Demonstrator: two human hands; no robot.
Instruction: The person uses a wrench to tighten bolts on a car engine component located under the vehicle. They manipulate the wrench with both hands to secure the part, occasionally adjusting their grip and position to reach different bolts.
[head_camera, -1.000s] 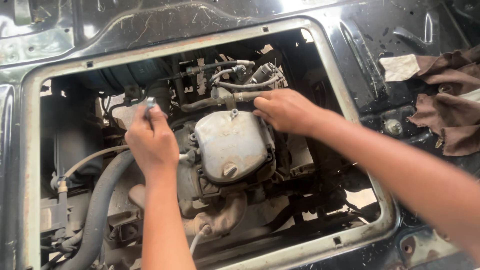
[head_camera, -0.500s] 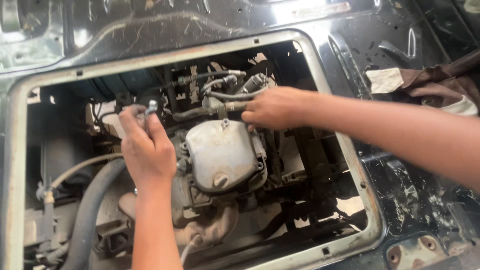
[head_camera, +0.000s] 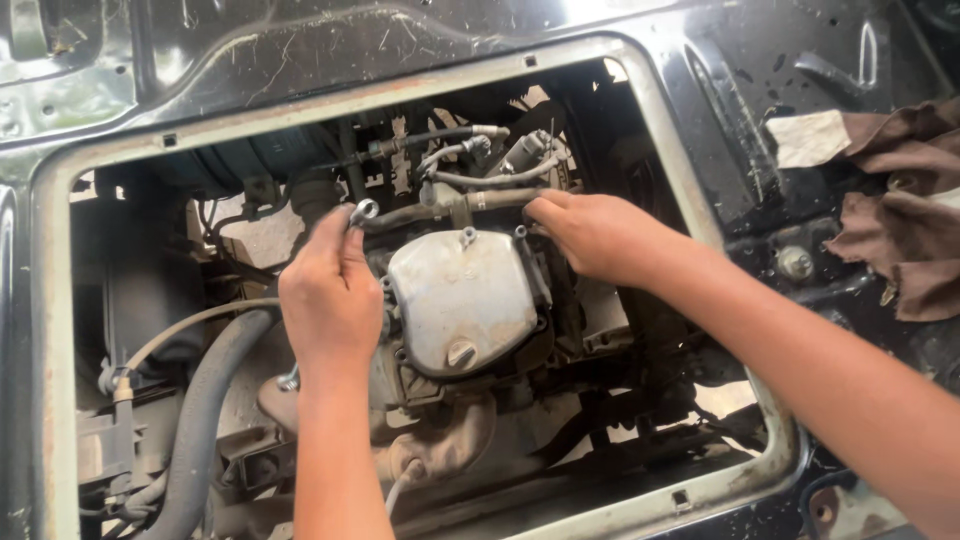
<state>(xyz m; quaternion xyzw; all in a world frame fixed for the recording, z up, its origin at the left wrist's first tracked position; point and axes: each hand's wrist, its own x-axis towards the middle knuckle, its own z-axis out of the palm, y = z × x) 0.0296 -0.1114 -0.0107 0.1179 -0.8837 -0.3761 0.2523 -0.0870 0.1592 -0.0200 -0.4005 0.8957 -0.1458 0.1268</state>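
Left hand (head_camera: 330, 295) grip closed on steel wrench (head_camera: 362, 212); right hand (head_camera: 600, 235) pinching ribbed hose (head_camera: 500, 198).

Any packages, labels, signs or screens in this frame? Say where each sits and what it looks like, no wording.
None in view: no package, label, sign or screen.
Nearest to one: a pale paper-like scrap at upper right, beside a brown rag; whether it bears print cannot be told.
The left hand holds a wrench; the right hand rests on a hose above the engine cover.
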